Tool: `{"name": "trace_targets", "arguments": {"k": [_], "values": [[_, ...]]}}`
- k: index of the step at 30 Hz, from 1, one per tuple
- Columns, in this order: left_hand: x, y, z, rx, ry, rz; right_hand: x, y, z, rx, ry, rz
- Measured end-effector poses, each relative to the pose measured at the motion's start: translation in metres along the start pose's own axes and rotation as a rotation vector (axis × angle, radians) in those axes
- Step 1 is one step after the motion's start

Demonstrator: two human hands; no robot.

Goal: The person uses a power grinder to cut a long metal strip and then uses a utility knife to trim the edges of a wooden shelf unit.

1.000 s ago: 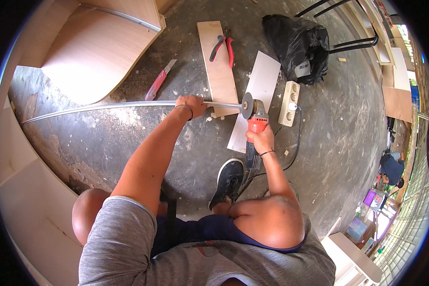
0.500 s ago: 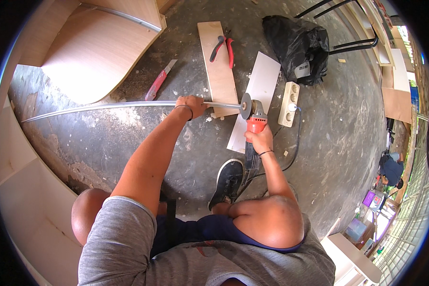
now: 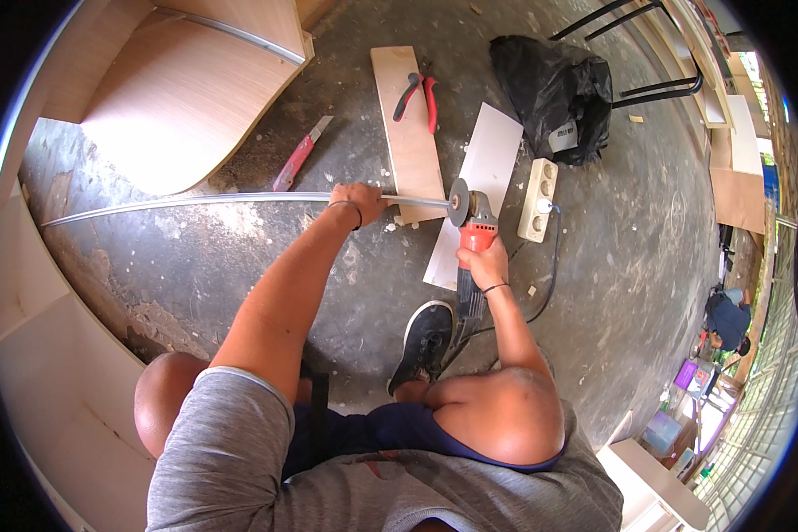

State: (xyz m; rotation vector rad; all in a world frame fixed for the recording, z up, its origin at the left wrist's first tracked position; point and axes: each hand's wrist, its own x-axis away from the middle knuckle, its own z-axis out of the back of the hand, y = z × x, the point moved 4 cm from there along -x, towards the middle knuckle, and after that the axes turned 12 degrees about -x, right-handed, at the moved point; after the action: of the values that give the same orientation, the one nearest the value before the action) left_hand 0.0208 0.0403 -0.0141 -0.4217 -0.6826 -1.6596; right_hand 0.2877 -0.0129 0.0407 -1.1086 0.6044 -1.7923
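My left hand (image 3: 360, 204) is closed round a long thin metal strip (image 3: 213, 199), which stretches far to the left across the floor. Its right end meets the disc (image 3: 458, 202) of a red and black angle grinder (image 3: 478, 238). The grinder's body is gripped by my right hand (image 3: 488, 265). Beneath the strip's right part lies a light wooden board (image 3: 410, 133), with red and black pliers (image 3: 429, 102) on its far part. A white board (image 3: 481, 177) lies beside it, partly under the grinder. Whether the disc is spinning, I cannot tell.
A red utility knife (image 3: 301, 155) lies beyond the strip. To the right are a cream power strip (image 3: 538, 200) with a dark cord and a black plastic bag (image 3: 554, 93). Wooden furniture (image 3: 177, 97) stands at far left. Another person (image 3: 727, 317) is far off at the right.
Both hands, the metal strip and the grinder hold nearly the same place. The whole view has shifted slightly, with the floor things sitting a little lower.
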Motion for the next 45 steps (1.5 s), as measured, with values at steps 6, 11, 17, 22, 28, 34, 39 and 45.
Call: {"name": "trace_targets", "arguments": {"k": [6, 11, 17, 22, 28, 34, 39, 45], "values": [[-0.002, 0.002, 0.002, -0.004, -0.011, 0.001, -0.007, 0.010, 0.012, -0.204, -0.032, 0.028], [-0.007, -0.015, -0.012, 0.106, 0.166, -0.015, -0.006, 0.004, 0.030, -0.442, -0.068, -0.026], [-0.002, -0.005, -0.007, 0.018, 0.331, -0.099, -0.007, 0.028, 0.056, -0.649, -0.057, -0.181], [0.005, -0.007, -0.004, 0.031, 0.291, -0.128, -0.007, 0.024, 0.070, -0.581, -0.104, -0.144], [0.015, -0.016, -0.015, -0.031, 0.482, -0.125, -0.015, 0.001, 0.086, -0.378, -0.268, -0.031], [0.016, -0.023, -0.013, -0.032, 0.368, -0.087, -0.042, 0.002, 0.099, 0.040, -0.426, 0.075], [0.033, -0.048, -0.023, -0.114, 0.443, -0.066, -0.057, -0.017, 0.094, 0.225, -0.481, 0.138], [0.042, -0.059, -0.037, -0.007, 0.572, 0.010, -0.084, -0.024, 0.079, 0.358, -0.655, 0.163]]}}
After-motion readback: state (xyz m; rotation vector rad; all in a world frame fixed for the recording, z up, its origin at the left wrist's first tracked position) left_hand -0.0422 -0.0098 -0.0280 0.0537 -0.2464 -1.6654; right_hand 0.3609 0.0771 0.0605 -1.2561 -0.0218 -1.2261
